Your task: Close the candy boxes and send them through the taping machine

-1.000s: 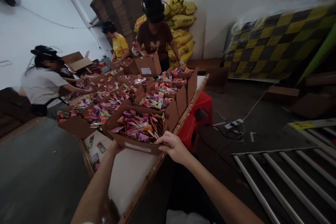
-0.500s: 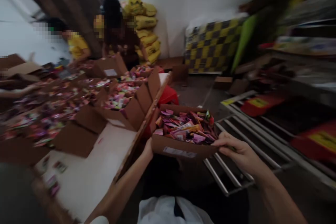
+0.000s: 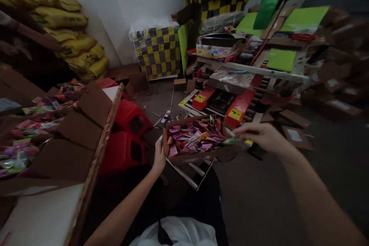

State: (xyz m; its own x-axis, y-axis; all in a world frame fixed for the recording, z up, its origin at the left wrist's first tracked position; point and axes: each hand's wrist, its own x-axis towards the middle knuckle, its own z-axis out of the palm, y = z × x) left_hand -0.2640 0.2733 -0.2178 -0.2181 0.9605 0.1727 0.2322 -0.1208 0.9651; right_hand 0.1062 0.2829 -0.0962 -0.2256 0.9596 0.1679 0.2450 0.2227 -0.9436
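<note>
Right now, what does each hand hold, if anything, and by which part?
The left hand holds the open carton by its left end; the right hand appears to pinch a green packet by one end.

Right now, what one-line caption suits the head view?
Left hand at one end of a carton of small packets; right hand pinches a green packet at the other.

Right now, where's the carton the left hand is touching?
The carton is mid-frame in the head view, seen over the near rollers, right of the red stools, left hand against its left side.
</note>
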